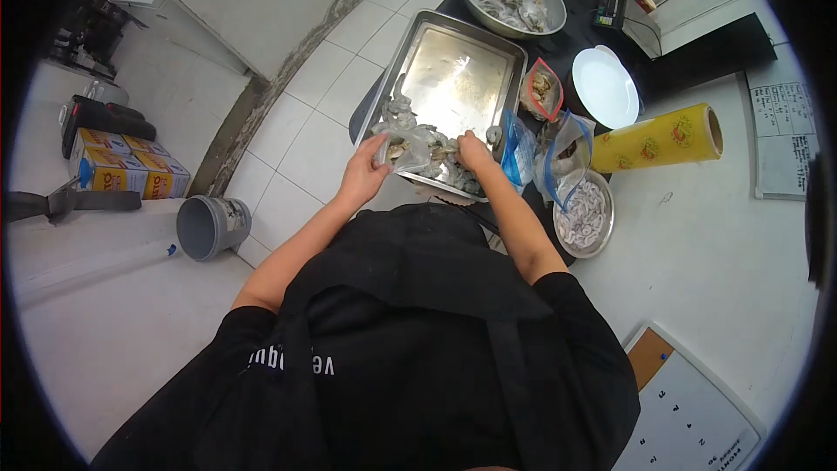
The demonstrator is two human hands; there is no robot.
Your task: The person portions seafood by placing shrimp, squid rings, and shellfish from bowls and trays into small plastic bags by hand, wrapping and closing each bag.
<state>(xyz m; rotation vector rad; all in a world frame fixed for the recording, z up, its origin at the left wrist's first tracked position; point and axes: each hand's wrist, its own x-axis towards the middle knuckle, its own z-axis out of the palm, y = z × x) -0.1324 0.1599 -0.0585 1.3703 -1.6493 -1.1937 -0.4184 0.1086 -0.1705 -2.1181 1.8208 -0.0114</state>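
Black apron [410,297] nearest us, we worked at the metal tray [458,66].
Our left hand [362,173] pinched a clear bag [413,150] at the tray's near end; shrimp [462,179] lay there too, and we couldn't tell what our right hand [475,154], beside them, held.

This looks like a working kitchen, more likely a restaurant's or caterer's than a home's. Raw shrimp [398,111] lie in a wide metal tray [458,57], with more seafood in a big metal bowl [520,34] and pale pieces in a smaller bowl [610,210]. A thick roll of plastic wrap [658,135] (large for a household drawer) sits near a white plate [605,86]. The worker wears a black apron [418,297]. White floor tiles [288,188], a grey bucket [199,225], stacked boxes [131,170] and a marked whiteboard [693,419] also suggest a workplace.
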